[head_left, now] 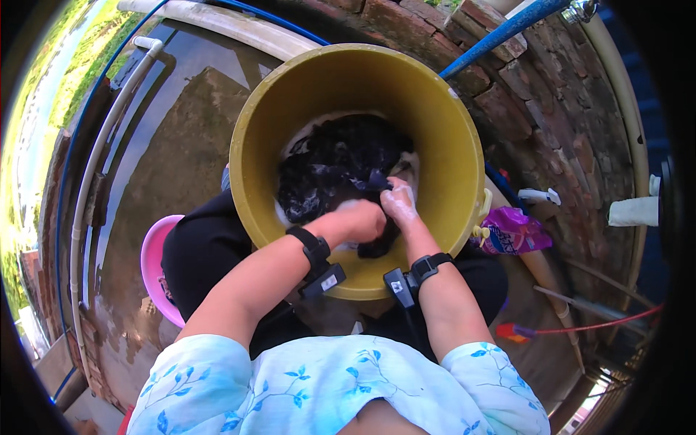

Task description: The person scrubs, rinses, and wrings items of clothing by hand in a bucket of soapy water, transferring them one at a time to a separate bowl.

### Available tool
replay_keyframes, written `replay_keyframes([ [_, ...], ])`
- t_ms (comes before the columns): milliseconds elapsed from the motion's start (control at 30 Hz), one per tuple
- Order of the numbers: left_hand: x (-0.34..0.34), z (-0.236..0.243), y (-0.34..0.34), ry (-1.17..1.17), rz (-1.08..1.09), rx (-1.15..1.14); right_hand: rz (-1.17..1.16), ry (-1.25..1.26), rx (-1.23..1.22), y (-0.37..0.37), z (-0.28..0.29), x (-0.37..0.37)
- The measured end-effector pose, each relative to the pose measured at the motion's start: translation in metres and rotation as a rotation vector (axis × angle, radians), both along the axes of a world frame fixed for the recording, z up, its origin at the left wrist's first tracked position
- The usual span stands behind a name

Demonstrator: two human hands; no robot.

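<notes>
A deep yellow tub point(442, 130) stands between my knees. In its bottom lies a heap of wet dark clothes point(333, 163), streaked with white suds. My left hand point(360, 221) is closed in a fist over the near part of the heap, dark cloth running down beside it. Just to its right, my right hand point(398, 199) has its soapy fingers closed on a bunched piece of the dark cloth, which pokes up at its fingertips. What my left fingers hold is mostly hidden under the hand. Both wrists wear black straps with small boxes.
A pink basin point(154, 268) sits by my left knee. Right of the tub lie a purple plastic packet point(516, 230) and a white object point(539, 196) near a brick wall point(558, 130). A red-ended rod point(515, 332) lies lower right. Wet concrete floor point(196, 130) and pipes run along the left.
</notes>
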State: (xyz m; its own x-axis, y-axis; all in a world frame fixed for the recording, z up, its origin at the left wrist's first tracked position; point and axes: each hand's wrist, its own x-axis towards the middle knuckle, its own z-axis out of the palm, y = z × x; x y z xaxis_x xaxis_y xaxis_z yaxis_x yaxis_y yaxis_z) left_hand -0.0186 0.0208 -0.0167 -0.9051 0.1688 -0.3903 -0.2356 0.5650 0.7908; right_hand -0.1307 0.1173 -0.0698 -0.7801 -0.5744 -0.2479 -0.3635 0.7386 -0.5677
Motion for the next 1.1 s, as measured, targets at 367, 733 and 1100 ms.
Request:
replay_keyframes([
  [367, 0.000, 0.022, -0.091, 0.193, 0.659, 0.008, -0.371, -0.776, -1.047, -0.035, 0.125, -0.007],
  [733, -0.003, 0.140, -0.078, 0.588, 0.488, 0.705, -0.327, -1.435, -1.224, -0.049, 0.149, -0.002],
  [1100, -0.030, 0.049, -0.039, 0.872, 0.735, -0.298, -0.564, -1.257, -1.046, -0.063, 0.080, 0.045],
])
